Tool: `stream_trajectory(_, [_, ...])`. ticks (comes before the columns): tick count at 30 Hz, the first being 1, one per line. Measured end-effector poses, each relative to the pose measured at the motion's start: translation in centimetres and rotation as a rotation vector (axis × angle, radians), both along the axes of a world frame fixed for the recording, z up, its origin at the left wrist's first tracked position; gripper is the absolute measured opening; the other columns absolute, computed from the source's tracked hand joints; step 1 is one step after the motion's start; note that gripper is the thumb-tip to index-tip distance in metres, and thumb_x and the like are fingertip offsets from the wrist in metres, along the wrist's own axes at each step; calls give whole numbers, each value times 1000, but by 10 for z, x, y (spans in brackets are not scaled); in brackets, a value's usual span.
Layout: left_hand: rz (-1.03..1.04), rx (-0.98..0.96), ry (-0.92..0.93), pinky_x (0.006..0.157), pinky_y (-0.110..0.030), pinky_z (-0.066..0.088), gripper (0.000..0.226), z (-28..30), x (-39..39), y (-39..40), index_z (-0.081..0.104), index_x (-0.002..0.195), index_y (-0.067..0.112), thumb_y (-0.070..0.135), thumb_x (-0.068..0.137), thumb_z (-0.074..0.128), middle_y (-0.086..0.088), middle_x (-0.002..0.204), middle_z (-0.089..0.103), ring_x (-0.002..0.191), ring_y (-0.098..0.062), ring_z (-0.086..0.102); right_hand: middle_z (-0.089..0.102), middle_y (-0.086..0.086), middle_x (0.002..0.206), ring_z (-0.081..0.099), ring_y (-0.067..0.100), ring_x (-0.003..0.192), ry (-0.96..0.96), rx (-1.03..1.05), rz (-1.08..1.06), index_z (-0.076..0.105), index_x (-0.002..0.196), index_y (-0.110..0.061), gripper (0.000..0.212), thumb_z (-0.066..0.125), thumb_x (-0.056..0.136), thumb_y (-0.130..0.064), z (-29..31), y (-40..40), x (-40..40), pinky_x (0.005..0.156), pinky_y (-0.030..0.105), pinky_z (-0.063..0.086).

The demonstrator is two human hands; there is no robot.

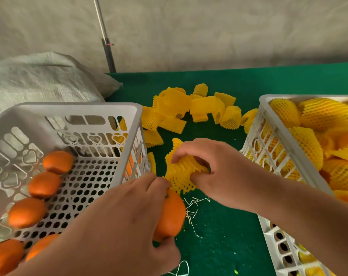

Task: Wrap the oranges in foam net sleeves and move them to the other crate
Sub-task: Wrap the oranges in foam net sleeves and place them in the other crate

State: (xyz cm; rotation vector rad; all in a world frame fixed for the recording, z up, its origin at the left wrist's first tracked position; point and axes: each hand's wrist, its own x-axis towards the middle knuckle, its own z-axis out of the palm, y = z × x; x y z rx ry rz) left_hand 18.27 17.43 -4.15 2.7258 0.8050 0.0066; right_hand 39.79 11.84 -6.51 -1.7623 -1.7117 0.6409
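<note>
My left hand (129, 218) grips an orange (172, 214) just right of the tilted white crate (129, 124), over the green table. My right hand (214, 166) pinches a yellow foam net sleeve (179, 174) that it holds stretched just above the orange; the sleeve's lower edge touches the fruit's top. Several bare oranges (43, 184) lie along the left side of that crate. The white crate on the right (284, 136) holds several oranges wrapped in yellow sleeves (326, 114).
A heap of loose yellow sleeves (189, 108) lies on the green table cover (224, 236) between the crates. Thin foam shreds (193, 212) lie near the orange. A woven sack (39, 80) sits behind the left crate, and a metal pole (107, 46) stands against the pale tarp wall.
</note>
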Motion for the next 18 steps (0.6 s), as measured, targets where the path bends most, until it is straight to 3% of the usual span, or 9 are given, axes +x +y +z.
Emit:
stream_trajectory(2, [11,68,-37,76,-2,30,71,-3,0,-3,25,140,50,69,80,59,35,122,28,107,7,35,44,-23,101,57,0,81,-82,37,-74,51,137,-55,64,63,92,-11,-1,0,5,55,17,48])
stream_trajectory(4, [24,67,-72,74,2,32,78,2,2,-2,23,137,57,75,72,61,41,116,27,102,10,39,39,-22,109,55,-6,84,-156,76,-73,40,148,-55,75,63,92,-11,1,-2,6,58,12,47])
stream_trajectory(7, [145,-45,-101,70,-3,42,77,13,4,2,18,119,75,89,46,40,54,111,30,95,17,50,38,-21,119,54,-3,78,-334,109,-36,35,153,-53,74,61,93,-18,5,-4,4,58,14,46])
stream_trajectory(9, [231,-154,-167,67,-9,48,75,18,2,6,31,114,77,87,41,42,47,107,48,95,13,58,41,-22,121,51,-2,73,-426,129,-42,37,152,-51,68,59,95,-22,8,-5,3,51,16,38])
stream_trajectory(11, [289,-310,-307,69,-14,54,78,20,-1,10,39,117,79,82,41,55,41,104,62,96,12,64,48,-22,117,51,-3,82,-441,159,-44,47,147,-46,56,55,98,-22,12,-4,4,58,14,37])
stream_trajectory(15, [329,-511,-461,67,-19,56,77,22,-2,18,39,111,84,70,38,63,35,97,71,86,5,72,61,-19,103,60,5,85,-365,188,-19,64,126,-38,25,53,106,-30,16,-3,2,67,24,51])
stream_trajectory(18, [330,-576,-481,54,-15,55,70,23,-2,22,47,103,85,67,37,62,29,91,74,78,3,72,60,-18,101,60,6,80,-318,199,11,57,117,-36,17,57,105,-24,17,-3,-3,62,26,51])
